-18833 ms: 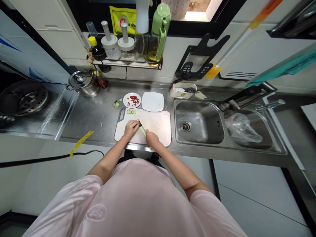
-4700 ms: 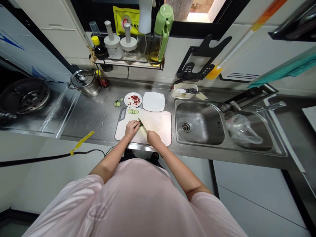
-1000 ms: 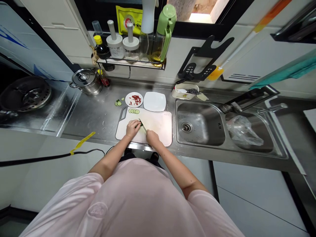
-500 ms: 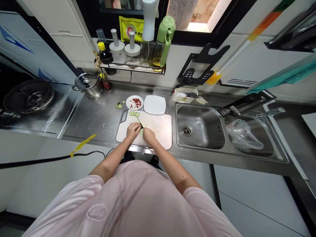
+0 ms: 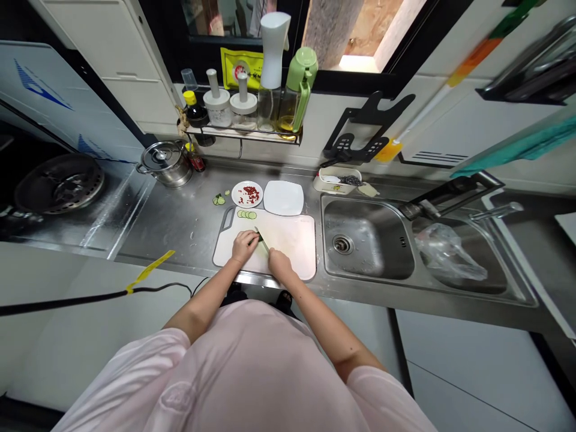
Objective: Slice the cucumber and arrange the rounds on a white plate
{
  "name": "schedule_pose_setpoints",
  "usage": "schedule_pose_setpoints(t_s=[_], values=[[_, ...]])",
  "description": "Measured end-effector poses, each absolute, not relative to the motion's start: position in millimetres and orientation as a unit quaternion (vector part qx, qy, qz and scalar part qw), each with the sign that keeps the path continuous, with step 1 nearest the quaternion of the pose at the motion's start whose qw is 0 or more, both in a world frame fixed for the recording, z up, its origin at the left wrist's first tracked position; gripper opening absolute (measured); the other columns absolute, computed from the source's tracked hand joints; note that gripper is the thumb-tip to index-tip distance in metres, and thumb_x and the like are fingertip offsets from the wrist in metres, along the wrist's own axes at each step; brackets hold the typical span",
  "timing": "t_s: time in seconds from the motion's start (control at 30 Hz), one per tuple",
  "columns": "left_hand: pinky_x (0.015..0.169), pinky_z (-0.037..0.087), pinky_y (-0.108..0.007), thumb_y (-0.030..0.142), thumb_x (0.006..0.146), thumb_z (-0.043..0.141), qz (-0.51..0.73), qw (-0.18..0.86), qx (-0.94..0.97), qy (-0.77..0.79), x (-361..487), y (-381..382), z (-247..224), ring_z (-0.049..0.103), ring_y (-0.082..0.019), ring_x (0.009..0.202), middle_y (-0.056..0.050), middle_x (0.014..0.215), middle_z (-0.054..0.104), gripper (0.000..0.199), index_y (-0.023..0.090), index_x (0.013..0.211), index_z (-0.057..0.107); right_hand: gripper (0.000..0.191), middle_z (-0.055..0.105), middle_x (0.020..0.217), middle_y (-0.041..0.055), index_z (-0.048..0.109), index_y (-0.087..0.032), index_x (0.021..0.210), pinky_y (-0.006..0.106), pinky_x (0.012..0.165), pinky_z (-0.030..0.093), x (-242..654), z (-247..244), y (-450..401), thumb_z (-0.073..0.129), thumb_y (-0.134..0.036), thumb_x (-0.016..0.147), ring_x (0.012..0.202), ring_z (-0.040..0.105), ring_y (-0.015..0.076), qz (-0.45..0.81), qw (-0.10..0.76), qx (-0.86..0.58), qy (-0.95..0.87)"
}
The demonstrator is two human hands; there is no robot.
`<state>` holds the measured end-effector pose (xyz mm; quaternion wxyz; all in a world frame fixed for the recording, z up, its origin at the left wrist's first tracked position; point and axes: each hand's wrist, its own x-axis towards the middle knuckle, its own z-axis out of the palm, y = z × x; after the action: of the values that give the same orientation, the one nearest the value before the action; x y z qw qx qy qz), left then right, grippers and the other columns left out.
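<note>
My left hand (image 5: 245, 246) is closed with bent fingers on a dark green piece of cucumber (image 5: 260, 238), mostly hidden under them. A knife (image 5: 262, 241) is gripped in my right hand (image 5: 279, 264), its narrow blade slanting up and left beside the cucumber. Both hands are over a white cutting board (image 5: 297, 243) with a grey handle. Several round cucumber slices (image 5: 246, 215) lie overlapping in a row near the board's far edge. Beyond it are a round white plate (image 5: 237, 191) of chopped red bits and a white squarish plate (image 5: 283, 198). Small green scraps (image 5: 218, 200) lie on the counter.
To the right is a double sink (image 5: 366, 240), with a plastic bag (image 5: 450, 252) in its far basin. A lidded pot (image 5: 167, 165) and a black wok (image 5: 60, 183) stand left. A shelf (image 5: 245, 133) of bottles and jars hangs above the board.
My right hand has shifted a little right and toward me with the knife, so more blade shows. The left hand still holds the cucumber. The whole view has tilted slightly upward.
</note>
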<state>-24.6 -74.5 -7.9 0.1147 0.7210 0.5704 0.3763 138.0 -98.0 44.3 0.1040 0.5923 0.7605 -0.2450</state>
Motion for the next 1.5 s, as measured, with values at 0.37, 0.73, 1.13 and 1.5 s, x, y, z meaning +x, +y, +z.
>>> schedule_pose_setpoints(t_s=[0.37,0.73,1.13,1.5], values=[[0.085,0.047,-0.034,0.027,0.088,0.051,0.377,0.108,0.721,0.571,-24,-75,-8,0.059,-0.017,0.093,-0.005,0.098,0.067,0.017,0.022,0.094,0.067,0.023,0.066,0.098,0.0135,0.053,-0.011,0.105,0.028,0.075,0.046,132,48,-87,0.038,-0.007,0.088,0.092,0.064,0.0207,-0.251,0.100,0.593,0.759],[0.083,0.047,-0.034,0.027,0.088,0.051,0.377,0.104,0.722,0.571,-24,-74,-8,0.058,-0.017,0.092,-0.005,0.097,0.067,0.017,0.022,0.093,0.067,0.026,0.066,0.101,0.0128,0.054,-0.011,0.107,0.026,0.077,0.045,123,59,-79,0.040,-0.004,0.086,0.095,0.064,0.0196,-0.260,0.081,0.594,0.757],[0.083,0.047,-0.034,0.026,0.088,0.052,0.375,0.101,0.725,0.569,-25,-73,-7,0.058,-0.017,0.091,-0.005,0.096,0.067,0.017,0.022,0.092,0.067,0.028,0.066,0.101,0.0150,0.058,-0.010,0.106,0.028,0.078,0.046,133,61,-91,0.040,-0.003,0.086,0.097,0.064,0.0217,-0.262,0.092,0.593,0.755],[0.084,0.047,-0.035,0.027,0.088,0.051,0.369,0.106,0.726,0.570,-25,-75,-3,0.059,-0.018,0.093,-0.006,0.098,0.067,0.018,0.022,0.094,0.067,0.026,0.066,0.099,0.0157,0.057,-0.011,0.104,0.028,0.074,0.045,149,61,-112,0.041,-0.003,0.085,0.095,0.064,0.0222,-0.269,0.115,0.602,0.743]])
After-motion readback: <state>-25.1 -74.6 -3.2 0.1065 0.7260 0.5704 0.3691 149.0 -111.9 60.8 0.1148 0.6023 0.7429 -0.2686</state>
